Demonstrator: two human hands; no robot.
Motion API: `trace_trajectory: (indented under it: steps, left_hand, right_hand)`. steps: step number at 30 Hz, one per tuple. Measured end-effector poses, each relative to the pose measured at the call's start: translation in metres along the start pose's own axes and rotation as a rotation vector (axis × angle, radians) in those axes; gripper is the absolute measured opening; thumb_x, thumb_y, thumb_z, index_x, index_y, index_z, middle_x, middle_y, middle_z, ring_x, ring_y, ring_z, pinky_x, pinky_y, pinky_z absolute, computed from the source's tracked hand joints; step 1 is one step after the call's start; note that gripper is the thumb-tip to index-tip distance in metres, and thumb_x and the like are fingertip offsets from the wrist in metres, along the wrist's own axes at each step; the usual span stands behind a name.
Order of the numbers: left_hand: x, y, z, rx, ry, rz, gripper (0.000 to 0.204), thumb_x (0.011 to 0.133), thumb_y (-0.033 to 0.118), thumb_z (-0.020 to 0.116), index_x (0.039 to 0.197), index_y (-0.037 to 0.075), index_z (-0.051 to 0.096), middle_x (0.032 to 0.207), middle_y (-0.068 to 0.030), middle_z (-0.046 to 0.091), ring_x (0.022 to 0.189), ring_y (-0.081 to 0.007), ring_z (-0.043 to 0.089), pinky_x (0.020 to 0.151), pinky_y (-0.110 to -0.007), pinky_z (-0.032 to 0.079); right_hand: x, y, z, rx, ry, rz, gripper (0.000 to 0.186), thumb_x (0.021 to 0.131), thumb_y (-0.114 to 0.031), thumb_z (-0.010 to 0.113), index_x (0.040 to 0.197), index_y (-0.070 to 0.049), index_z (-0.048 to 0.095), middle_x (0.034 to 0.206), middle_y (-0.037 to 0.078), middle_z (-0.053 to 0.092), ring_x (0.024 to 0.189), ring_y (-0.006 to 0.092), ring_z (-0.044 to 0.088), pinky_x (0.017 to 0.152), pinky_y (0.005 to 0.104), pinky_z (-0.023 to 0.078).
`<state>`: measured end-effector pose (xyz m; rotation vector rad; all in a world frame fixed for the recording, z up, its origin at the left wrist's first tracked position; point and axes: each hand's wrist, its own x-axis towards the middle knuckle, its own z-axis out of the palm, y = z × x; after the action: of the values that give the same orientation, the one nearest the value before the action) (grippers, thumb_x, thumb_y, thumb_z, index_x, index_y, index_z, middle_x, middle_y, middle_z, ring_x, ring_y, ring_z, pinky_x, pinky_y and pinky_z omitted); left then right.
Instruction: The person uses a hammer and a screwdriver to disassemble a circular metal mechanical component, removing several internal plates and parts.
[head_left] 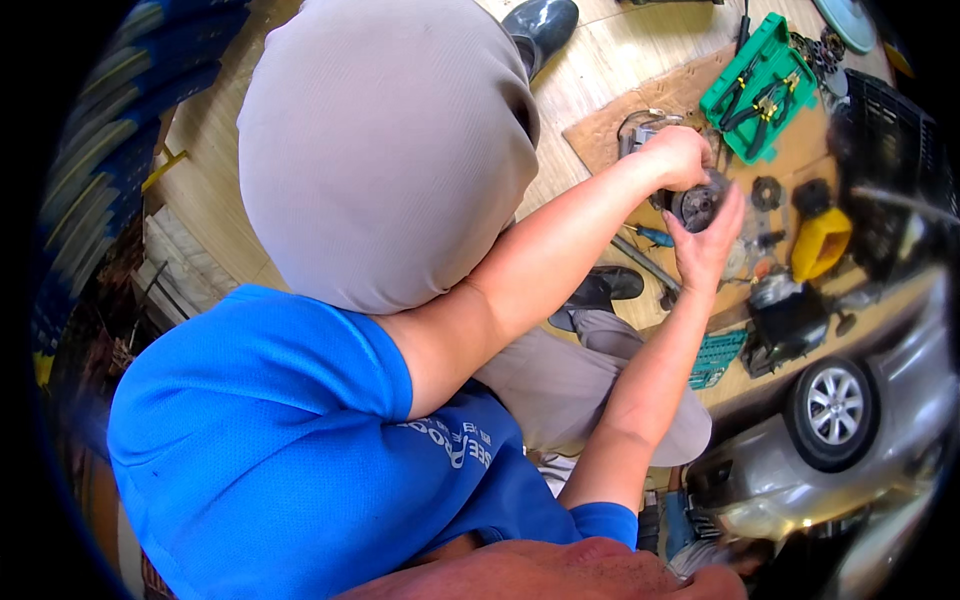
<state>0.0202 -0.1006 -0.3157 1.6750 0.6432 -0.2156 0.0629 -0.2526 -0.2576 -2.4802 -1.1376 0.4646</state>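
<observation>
A round dark metal machine part point(697, 206) with a hub in its middle is held up over a sheet of cardboard point(610, 118). My left hand point(680, 157) is closed at its upper edge, fingers curled down and partly hidden. Around its lower right side curves my right hand point(710, 242), thumb and fingers on opposite sides. Just beyond my left hand lies a grey metal piece with wires point(637, 138). A blue-handled screwdriver point(655, 236) rests below the part, near my right thumb.
An open green tool case point(745, 148) with pliers lies beyond my hands. To the right are a yellow-and-black piece point(820, 243), small loose parts and a black crate point(890, 130). Nearer are a green socket case point(716, 358), a dark machine body point(788, 325) and a silver car point(900, 400).
</observation>
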Motion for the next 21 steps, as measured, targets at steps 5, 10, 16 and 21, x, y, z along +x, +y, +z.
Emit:
trace_trajectory:
  steps: [5, 10, 16, 21]
  left_hand:
    - [-0.003, 0.001, 0.000, 0.082, 0.034, -0.007, 0.030, 0.069, 0.024, 0.078, 0.094, 0.010, 0.072, 0.094, -0.0141, 0.068, 0.093, -0.0303, 0.065, 0.082, -0.039, 0.052]
    - [0.000, -0.001, 0.006, 0.173, 0.061, -0.003, 0.030, 0.070, 0.023, 0.079, 0.095, 0.009, 0.071, 0.094, -0.0144, 0.068, 0.093, -0.0313, 0.065, 0.081, -0.039, 0.051]
    - [0.000, 0.000, 0.010, 0.163, 0.070, -0.053, 0.027, 0.071, 0.021, 0.078, 0.094, 0.009, 0.070, 0.096, -0.0141, 0.068, 0.094, -0.0315, 0.064, 0.082, -0.040, 0.051]
    - [-0.002, 0.000, 0.009, 0.197, 0.129, -0.079, 0.031, 0.070, 0.023, 0.080, 0.093, 0.007, 0.068, 0.096, -0.0150, 0.068, 0.095, -0.0323, 0.064, 0.083, -0.040, 0.051]
  right_hand:
    - [0.002, 0.001, 0.001, -0.021, -0.043, -0.005, 0.103, 0.056, -0.014, 0.086, 0.142, -0.005, 0.031, 0.142, 0.022, 0.036, 0.130, 0.0401, 0.037, 0.107, 0.0455, 0.032]
    - [0.004, 0.004, 0.002, 0.019, -0.066, 0.009, 0.103, 0.056, -0.012, 0.086, 0.143, -0.006, 0.030, 0.143, 0.021, 0.035, 0.130, 0.0402, 0.036, 0.108, 0.0445, 0.031]
    - [-0.002, 0.016, 0.009, 0.103, -0.007, 0.161, 0.106, 0.058, -0.015, 0.088, 0.144, 0.001, 0.029, 0.143, 0.025, 0.036, 0.132, 0.0365, 0.036, 0.111, 0.0399, 0.029]
    - [-0.006, 0.025, 0.014, 0.105, 0.034, 0.253, 0.096, 0.060, -0.022, 0.088, 0.135, 0.006, 0.036, 0.132, 0.028, 0.043, 0.123, 0.0365, 0.043, 0.105, 0.0402, 0.033]
